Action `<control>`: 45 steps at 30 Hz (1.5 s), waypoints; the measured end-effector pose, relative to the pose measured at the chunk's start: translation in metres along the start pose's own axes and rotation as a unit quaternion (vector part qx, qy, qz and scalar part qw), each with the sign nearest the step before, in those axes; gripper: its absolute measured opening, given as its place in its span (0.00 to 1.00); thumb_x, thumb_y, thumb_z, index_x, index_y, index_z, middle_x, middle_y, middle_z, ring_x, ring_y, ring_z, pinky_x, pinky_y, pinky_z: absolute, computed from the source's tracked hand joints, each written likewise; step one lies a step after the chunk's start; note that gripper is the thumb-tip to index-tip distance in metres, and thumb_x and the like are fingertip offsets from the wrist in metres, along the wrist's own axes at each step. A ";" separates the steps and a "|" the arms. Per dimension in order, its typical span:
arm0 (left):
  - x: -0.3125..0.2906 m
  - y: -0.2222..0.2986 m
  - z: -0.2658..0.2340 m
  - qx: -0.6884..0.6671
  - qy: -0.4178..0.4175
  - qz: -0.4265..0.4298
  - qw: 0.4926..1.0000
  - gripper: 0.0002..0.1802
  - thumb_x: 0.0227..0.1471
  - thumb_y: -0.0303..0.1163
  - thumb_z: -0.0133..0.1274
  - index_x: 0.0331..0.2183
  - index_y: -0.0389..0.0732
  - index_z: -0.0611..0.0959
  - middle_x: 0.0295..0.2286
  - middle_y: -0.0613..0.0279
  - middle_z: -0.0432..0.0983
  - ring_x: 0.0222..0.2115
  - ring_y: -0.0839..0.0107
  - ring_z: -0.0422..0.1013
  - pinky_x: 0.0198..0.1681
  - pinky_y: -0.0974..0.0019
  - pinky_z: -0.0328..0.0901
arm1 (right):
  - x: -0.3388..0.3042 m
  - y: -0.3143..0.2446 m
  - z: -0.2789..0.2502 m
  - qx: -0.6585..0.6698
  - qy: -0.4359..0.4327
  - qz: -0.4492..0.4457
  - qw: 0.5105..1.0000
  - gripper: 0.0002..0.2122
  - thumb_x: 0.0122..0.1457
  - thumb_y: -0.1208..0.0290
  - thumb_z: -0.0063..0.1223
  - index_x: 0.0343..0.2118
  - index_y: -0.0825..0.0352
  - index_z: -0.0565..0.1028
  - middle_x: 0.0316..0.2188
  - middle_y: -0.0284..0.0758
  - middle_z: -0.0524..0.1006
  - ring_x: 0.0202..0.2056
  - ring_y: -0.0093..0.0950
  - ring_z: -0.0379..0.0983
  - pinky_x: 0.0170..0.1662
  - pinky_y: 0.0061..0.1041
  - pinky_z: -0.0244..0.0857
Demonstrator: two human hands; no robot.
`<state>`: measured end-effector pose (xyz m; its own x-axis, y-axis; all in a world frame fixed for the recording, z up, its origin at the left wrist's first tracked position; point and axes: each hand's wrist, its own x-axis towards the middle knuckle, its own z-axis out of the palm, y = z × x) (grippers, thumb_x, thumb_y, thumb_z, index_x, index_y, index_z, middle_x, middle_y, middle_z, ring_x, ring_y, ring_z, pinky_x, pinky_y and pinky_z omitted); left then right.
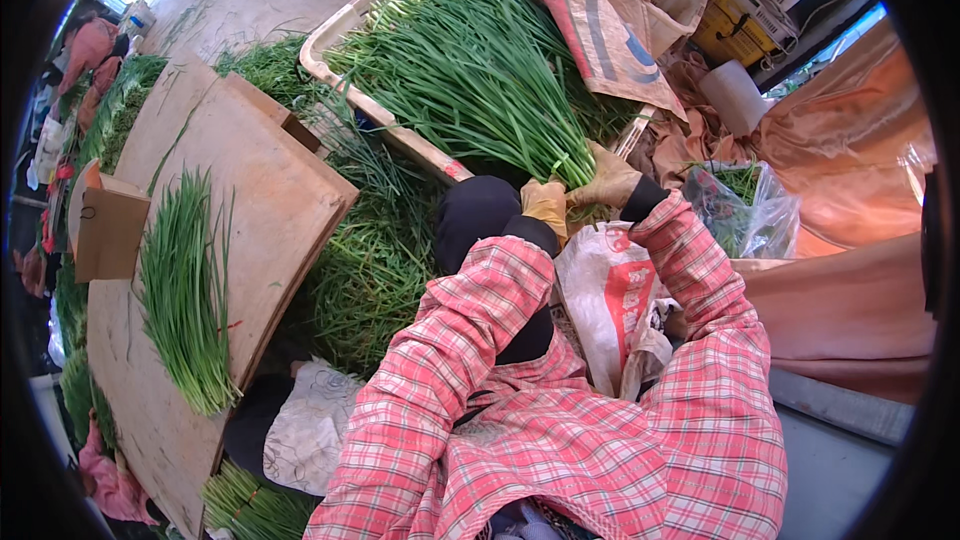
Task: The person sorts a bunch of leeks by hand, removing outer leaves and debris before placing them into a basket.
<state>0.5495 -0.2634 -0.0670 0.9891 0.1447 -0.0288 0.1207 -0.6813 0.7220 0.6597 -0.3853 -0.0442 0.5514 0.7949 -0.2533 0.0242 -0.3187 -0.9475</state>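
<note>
Long green garlic chives (480, 70) fill a pale plastic crate (322, 32) in front of me, their stem ends pointing toward my lap. Both hands wear tan gloves and meet at those ends. My right hand (607, 180) is closed around the gathered stems from the right. Just left and below, my left hand (545, 203) is closed with its fingers against the same stem ends. What lies between the two sets of fingertips is too small to make out. A white and red woven sack (605, 290) lies over my lap, below the hands.
On my left a wooden board (270, 210) carries a loose bunch of chives (190, 290) and an upright wooden block (112, 230). Loose greens (365, 280) heap beside my knee. A printed sack (600, 30) drapes over the crate; a clear plastic bag (745, 205) lies right.
</note>
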 end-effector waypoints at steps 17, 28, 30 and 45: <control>0.046 -0.054 0.058 -0.452 0.068 -0.384 0.802 0.12 0.45 0.30 0.46 0.28 0.30 0.76 0.20 0.51 0.74 0.20 0.63 0.73 0.19 0.60 0.67 | -0.011 -0.037 -0.026 0.130 0.172 0.033 0.976 0.14 0.36 0.78 0.58 0.31 0.75 0.73 0.24 0.36 0.76 0.23 0.24 0.72 0.29 0.22 0.67; 0.048 -0.059 0.093 -0.126 -0.100 -0.199 0.967 0.16 0.44 0.41 0.50 0.31 0.39 0.76 0.27 0.61 0.72 0.25 0.66 0.70 0.30 0.62 0.65 | -0.099 -0.145 -0.125 0.235 0.126 -0.150 0.952 0.11 0.47 0.69 0.51 0.33 0.68 0.71 0.29 0.36 0.74 0.31 0.30 0.72 0.36 0.30 0.69; 0.051 -0.064 0.103 -0.343 -0.040 -0.263 0.901 0.14 0.45 0.37 0.50 0.31 0.37 0.74 0.28 0.60 0.69 0.26 0.65 0.68 0.31 0.63 0.65 | -0.100 -0.158 -0.133 0.267 0.181 -0.157 0.933 0.09 0.48 0.71 0.50 0.32 0.69 0.72 0.31 0.38 0.74 0.32 0.31 0.72 0.38 0.30 0.69; -0.089 0.020 -0.117 -0.771 -0.059 0.035 0.633 0.35 0.44 0.50 0.53 0.49 0.40 0.66 0.48 0.57 0.63 0.49 0.62 0.61 0.51 0.55 0.57 | -0.081 -0.128 0.116 -0.066 0.100 0.001 0.993 0.18 0.38 0.76 0.60 0.36 0.69 0.70 0.27 0.30 0.74 0.27 0.22 0.70 0.33 0.22 0.65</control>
<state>0.4537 -0.2057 0.0312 0.9979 0.0356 0.0547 -0.0595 0.8414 0.5371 0.5151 -0.3491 0.0747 0.7063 0.6793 -0.1991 0.1248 -0.3964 -0.9096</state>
